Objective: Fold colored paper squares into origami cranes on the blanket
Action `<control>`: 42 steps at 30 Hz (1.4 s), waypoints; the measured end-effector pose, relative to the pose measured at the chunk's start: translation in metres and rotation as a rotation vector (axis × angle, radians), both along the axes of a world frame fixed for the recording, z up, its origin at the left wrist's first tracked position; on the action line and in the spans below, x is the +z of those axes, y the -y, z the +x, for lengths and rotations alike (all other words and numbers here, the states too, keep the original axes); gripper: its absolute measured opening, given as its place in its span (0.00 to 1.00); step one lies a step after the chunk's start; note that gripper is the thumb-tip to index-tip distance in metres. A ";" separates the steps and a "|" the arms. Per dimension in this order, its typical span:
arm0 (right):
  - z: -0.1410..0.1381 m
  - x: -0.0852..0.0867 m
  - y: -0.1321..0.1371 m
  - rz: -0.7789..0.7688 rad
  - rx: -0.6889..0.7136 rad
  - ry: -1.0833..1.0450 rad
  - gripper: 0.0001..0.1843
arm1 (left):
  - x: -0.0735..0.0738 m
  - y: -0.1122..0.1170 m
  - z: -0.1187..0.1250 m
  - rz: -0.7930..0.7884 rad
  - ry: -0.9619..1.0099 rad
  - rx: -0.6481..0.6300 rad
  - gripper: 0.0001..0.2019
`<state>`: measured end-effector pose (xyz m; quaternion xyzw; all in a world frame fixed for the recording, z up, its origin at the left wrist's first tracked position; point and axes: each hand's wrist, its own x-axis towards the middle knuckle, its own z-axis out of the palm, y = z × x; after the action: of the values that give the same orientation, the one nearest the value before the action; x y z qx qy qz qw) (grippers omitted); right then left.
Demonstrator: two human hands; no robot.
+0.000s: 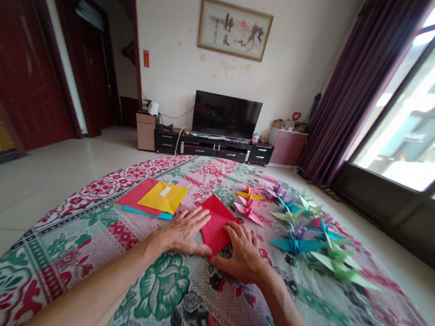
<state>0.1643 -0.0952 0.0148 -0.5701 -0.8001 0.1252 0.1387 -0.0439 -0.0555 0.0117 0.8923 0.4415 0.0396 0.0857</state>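
A red sheet of origami paper (215,226) lies on the patterned tablecloth with a corner toward me, showing a crease across its upper part. My left hand (186,232) rests on its left edge, fingers stretched out and flat, thumb near the bottom corner. On the right edge lies my right hand (241,250), fingers spread over the paper and thumb by the same corner. Left of the red sheet is a yellow paper (175,195) with a small white piece (165,191) on it. Under it are a pinkish-red paper (137,194) and a blue paper (135,210).
Several folded paper cranes stand on the right of the table, among them a pink crane (249,209), an orange crane (250,193), a blue crane (295,243) and a green crane (343,262). Beyond the rounded table edge stands a television (227,116) on a low cabinet.
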 end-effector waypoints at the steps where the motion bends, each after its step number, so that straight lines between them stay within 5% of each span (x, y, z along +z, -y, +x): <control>1: 0.000 0.000 0.000 0.003 -0.001 -0.001 0.46 | 0.000 0.000 0.000 0.000 -0.001 0.000 0.46; 42: -0.001 0.000 0.001 0.009 0.006 -0.012 0.43 | -0.007 -0.004 -0.002 -0.003 -0.004 0.001 0.44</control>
<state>0.1635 -0.0961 0.0144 -0.5661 -0.8015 0.1256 0.1458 -0.0463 -0.0515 0.0050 0.8921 0.4420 0.0370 0.0862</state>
